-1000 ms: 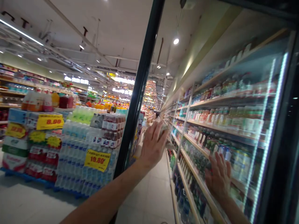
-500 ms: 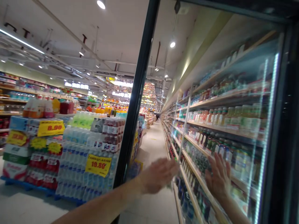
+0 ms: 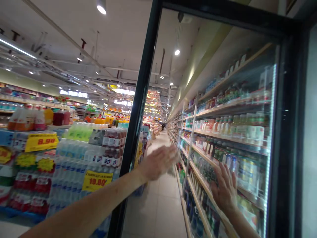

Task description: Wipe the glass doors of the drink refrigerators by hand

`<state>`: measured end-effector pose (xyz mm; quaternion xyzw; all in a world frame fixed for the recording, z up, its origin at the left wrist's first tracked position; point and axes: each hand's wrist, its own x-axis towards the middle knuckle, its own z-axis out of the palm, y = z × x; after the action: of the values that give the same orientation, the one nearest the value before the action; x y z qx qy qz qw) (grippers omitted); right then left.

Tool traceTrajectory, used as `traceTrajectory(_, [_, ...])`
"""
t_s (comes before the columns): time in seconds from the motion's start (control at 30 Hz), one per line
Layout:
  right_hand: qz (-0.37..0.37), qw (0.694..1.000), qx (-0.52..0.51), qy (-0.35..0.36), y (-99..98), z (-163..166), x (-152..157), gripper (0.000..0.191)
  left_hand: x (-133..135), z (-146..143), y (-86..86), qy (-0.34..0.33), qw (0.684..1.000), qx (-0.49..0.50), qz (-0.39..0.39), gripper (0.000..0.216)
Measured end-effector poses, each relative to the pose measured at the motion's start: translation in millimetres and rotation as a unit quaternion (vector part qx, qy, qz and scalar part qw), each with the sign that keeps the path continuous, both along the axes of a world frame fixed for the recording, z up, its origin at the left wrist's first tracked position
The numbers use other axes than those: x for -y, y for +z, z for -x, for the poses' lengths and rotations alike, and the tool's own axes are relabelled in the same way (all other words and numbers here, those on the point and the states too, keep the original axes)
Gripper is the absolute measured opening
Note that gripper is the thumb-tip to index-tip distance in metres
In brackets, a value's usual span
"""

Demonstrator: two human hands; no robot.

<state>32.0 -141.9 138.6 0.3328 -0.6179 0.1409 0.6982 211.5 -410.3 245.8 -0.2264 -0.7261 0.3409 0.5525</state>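
The left hand [image 3: 159,162], just below the middle of the frame, has its fingers laid close together and flat, over what looks like a pale grey cloth [image 3: 171,171] showing past its lower right edge; whether the fingers grip it cannot be told. The right hand [image 3: 225,188], lower right, has its fingers apart and grips nothing visible; contact with the glass cannot be confirmed. Both hands are set against the area of a glass pane [image 3: 148,211], bounded on the left by a dark, tilted door frame [image 3: 138,99]. Beyond, shelves [image 3: 230,135] of bottles [image 3: 250,122] run down the right half, and packs of bottled drinks [image 3: 68,175] fill the lower left. In this inspector's judgement, cloth work on glass is best done with the cloth spread flat under the whole palm, pressure light and even, strokes overlapping, and the door steadied. Noted as hard to make out: the left hand is blurred, most of the cloth is hidden beneath it, both forearms are cut off at the lower edge, and reflections mix with the stock behind the glass.
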Motion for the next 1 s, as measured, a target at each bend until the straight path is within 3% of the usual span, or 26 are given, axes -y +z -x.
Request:
traceTrajectory(0.07, [0.005, 1.000, 0.009, 0.000, 0.3, -1, 0, 0.067, 4, 0, 27.8, 0.017, 0.982, -0.096, -0.159, 0.044])
traceTrajectory(0.13, [0.009, 1.000, 0.013, 0.002, 0.9, -2, 1, 0.068, 3, 3, 36.0, 0.018, 0.959, -0.137, -0.246, 0.047])
traceTrajectory(0.17, [0.009, 1.000, 0.013, 0.003, 1.3, -3, 1, 0.068, 1, 4, 29.1, 0.013, 0.964, -0.125, -0.233, 0.048])
traceTrajectory(0.23, [0.008, 1.000, 0.009, 0.006, 1.9, -5, 2, 0.068, -6, 8, 2.0, -0.006, 0.994, -0.042, -0.100, 0.046])
traceTrajectory(0.3, [0.008, 1.000, 0.010, 0.006, 2.4, -6, 2, 0.068, -10, 9, -19.7, -0.036, 0.997, 0.059, 0.046, 0.044])
traceTrajectory(0.33, [0.009, 1.000, 0.011, 0.006, 2.6, -6, 2, 0.068, -11, 10, -21.5, -0.035, 0.994, 0.080, 0.059, 0.043])
traceTrajectory(0.43, [0.009, 1.000, 0.006, 0.002, 3.6, -6, 2, 0.069, -11, 12, 5.2, -0.011, 0.997, 0.066, -0.044, 0.044])
traceTrajectory(0.5, [0.005, 1.000, -0.003, 0.000, 4.5, -7, 2, 0.068, -15, 15, 21.5, -0.010, 0.995, 0.063, -0.074, 0.045])
traceTrajectory(0.53, [0.002, 1.000, -0.006, 0.000, 5.1, -8, 2, 0.068, -20, 18, 21.7, -0.011, 0.995, 0.069, -0.070, 0.044])
traceTrajectory(0.6, [0.002, 1.000, -0.004, 0.000, 6.1, -9, 2, 0.066, -34, 26, 7.0, -0.035, 0.995, 0.093, -0.012, 0.041])
traceTrajectory(0.67, [0.001, 1.000, 0.002, 0.001, 6.8, -10, 1, 0.066, -49, 34, -10.8, -0.069, 0.985, 0.125, 0.094, 0.039])
traceTrajectory(0.73, [0.001, 1.000, 0.003, -0.002, 6.8, -10, 1, 0.066, -60, 41, -10.4, -0.082, 0.977, 0.127, 0.149, 0.038])
traceTrajectory(0.77, [-0.001, 1.000, 0.000, -0.003, 6.4, -10, 1, 0.066, -64, 43, -1.8, -0.073, 0.983, 0.108, 0.130, 0.039])
traceTrajectory(0.87, [0.002, 1.000, -0.009, -0.004, 4.4, -6, 1, 0.065, -70, 47, 33.8, -0.020, 0.998, 0.011, -0.055, 0.043])
traceTrajectory(0.9, [0.005, 1.000, -0.007, -0.003, 3.5, -5, 1, 0.064, -71, 47, 40.0, -0.013, 0.997, -0.001, -0.081, 0.044])
traceTrajectory(0.93, [0.008, 1.000, -0.003, -0.002, 2.5, -4, 1, 0.064, -72, 48, 41.2, -0.017, 0.997, 0.004, -0.070, 0.044])
traceTrajectory(1.0, [0.015, 1.000, 0.011, 0.000, 0.7, -2, 0, 0.064, -71, 50, 33.2, -0.053, 0.995, 0.059, 0.054, 0.039])
